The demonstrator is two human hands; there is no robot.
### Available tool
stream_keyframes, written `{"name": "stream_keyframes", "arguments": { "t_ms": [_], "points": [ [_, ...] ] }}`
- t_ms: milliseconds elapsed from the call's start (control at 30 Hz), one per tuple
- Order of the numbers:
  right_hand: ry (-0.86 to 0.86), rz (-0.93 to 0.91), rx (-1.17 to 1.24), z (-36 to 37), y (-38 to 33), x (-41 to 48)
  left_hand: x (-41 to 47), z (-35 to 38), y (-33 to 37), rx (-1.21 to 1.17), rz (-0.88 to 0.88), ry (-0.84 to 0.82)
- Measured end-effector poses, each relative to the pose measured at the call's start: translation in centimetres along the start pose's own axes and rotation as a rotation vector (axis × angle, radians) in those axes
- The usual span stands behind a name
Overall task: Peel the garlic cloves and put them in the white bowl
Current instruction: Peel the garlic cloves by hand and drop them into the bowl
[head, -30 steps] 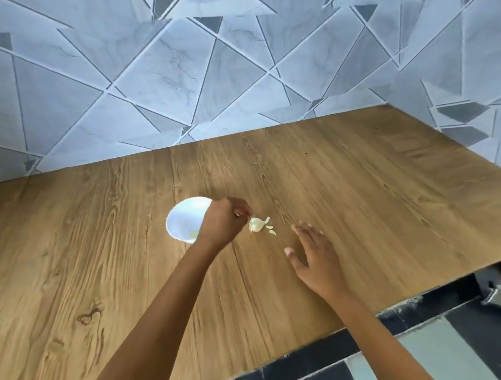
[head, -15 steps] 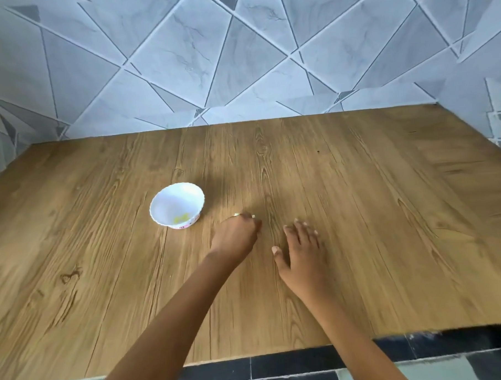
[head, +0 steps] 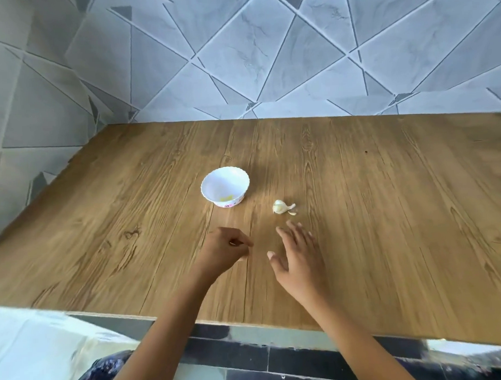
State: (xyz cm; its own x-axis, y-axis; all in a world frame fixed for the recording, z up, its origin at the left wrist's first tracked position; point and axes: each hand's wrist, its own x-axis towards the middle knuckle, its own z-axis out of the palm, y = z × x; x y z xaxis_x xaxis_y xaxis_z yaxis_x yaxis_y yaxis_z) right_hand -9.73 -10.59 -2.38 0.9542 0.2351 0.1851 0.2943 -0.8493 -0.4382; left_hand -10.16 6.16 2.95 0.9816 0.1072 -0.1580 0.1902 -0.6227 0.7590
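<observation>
**Left hand [head: 226, 251] curled, right hand [head: 298, 259] spread, over wooden worktop [head: 388, 212]**

Left hand: above the near middle of the worktop, back of the hand up, fingers curled in toward the thumb. A small pale glint shows at the knuckles. Whether the fingers pinch anything cannot be told; the frame is blurred here.

Right hand: just beside the left hand, apart from it, fingers straight and spread, thumb out to the side, holding nothing. Fingertips point toward the garlic and stop short of it.

Garlic [head: 279, 207]: one pale piece lying on the bare worktop, beyond the right hand and near the bowl's right side, not touching it. Unpeeled or part-peeled cannot be told.

Peel scraps [head: 292, 210]: a few thin pale bits touching or just beside the garlic on its right.

White bowl [head: 214, 181]: upright, scalloped rim, pink print low on the outer wall. Stands beyond the left hand.

Bowl contents [head: 226, 198]: small yellowish pieces at the bottom, too small to identify.

Wall [head: 252, 60]: grey tiles in a triangle pattern, behind and to the left of the worktop.
</observation>
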Motion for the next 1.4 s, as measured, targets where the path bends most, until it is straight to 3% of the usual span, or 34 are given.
{"name": "stream_keyframes", "arguments": {
  "t_ms": [167,533,867,1000,1133,1267,1400],
  "points": [
    [-0.079,0.000,-0.004,0.9,-1.8,-1.1,-0.8,-0.8,-1.2,0.171,0.094,0.007],
    [-0.025,0.028,-0.135,1.9,-1.8,-1.8,-1.6,0.7,-1.3,0.632,0.214,0.092],
    [0.027,-0.020,-0.048,2.1,-1.5,-1.9,-0.1,-0.8,-3.6,0.185,0.089,-0.031],
    [0.107,-0.067,0.352,1.0,-1.6,-2.0,-1.1,-1.7,-2.9,-0.469,-0.101,-0.111],
    [-0.056,0.140,0.857,-0.6,-3.8,-1.6,-2.2,-1.6,-2.0,-0.813,-0.197,-0.218],
    [-0.107,0.308,1.094,-1.1,-5.0,-1.2,-2.6,-1.5,-2.1,-0.884,-0.208,-0.225],
    [-0.152,0.287,1.055,-1.1,-4.9,-0.9,-2.7,-1.7,-2.8,-0.655,-0.121,-0.198]
  ]
}}
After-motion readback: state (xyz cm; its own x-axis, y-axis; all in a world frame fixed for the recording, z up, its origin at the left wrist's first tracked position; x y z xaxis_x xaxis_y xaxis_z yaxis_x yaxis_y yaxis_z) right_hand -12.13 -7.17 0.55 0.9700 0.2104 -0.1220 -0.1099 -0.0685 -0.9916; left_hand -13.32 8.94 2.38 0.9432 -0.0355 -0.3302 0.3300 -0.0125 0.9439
